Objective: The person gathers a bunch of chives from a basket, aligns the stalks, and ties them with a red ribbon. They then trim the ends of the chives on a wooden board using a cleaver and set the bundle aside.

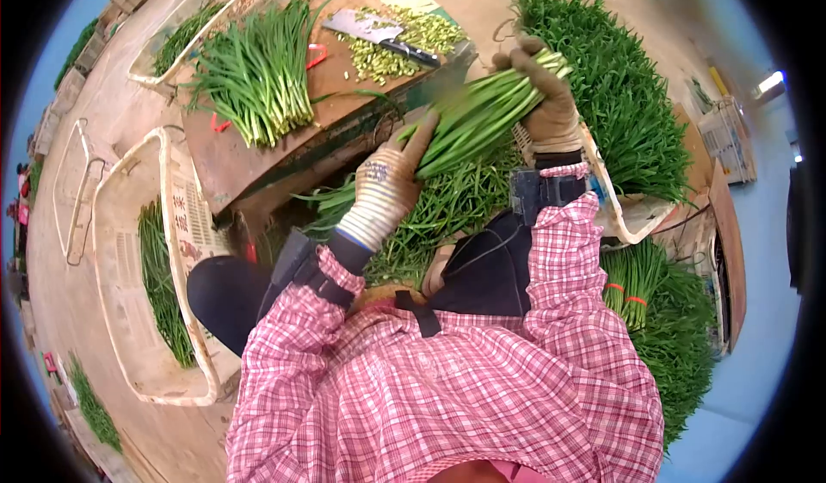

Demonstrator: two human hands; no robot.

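Pink-and-white checked sleeves of soft woven cloth fill the near edge, each forearm strapped with a black band. The left hand (383,186) wears a white knitted glove with a ribbed, striped cuff. Its fingers are curled around the lower end of a bundle of chives (477,122), and the thumb lies up along the stalks. The right hand (546,96), in a worn brown glove, is closed tight around the bundle's upper end.

The bundle is held between both hands, slanting up to the right above a loose heap of chives (447,212) at the person's knees. Its stalks are thin, straight, smooth and packed side by side, pale green where they blur at the middle.

Just beyond stands a rough, stained wooden board (335,70). It carries a fanned pile of trimmed chives (258,70), a flat steel cleaver (370,27) with a dark handle and a scatter of short cut ends (404,40). A white plastic crate (185,251) sits to the left. On the right, tied bunches (632,281) with red bands lie below a dense, bristly mass of greens (619,87).
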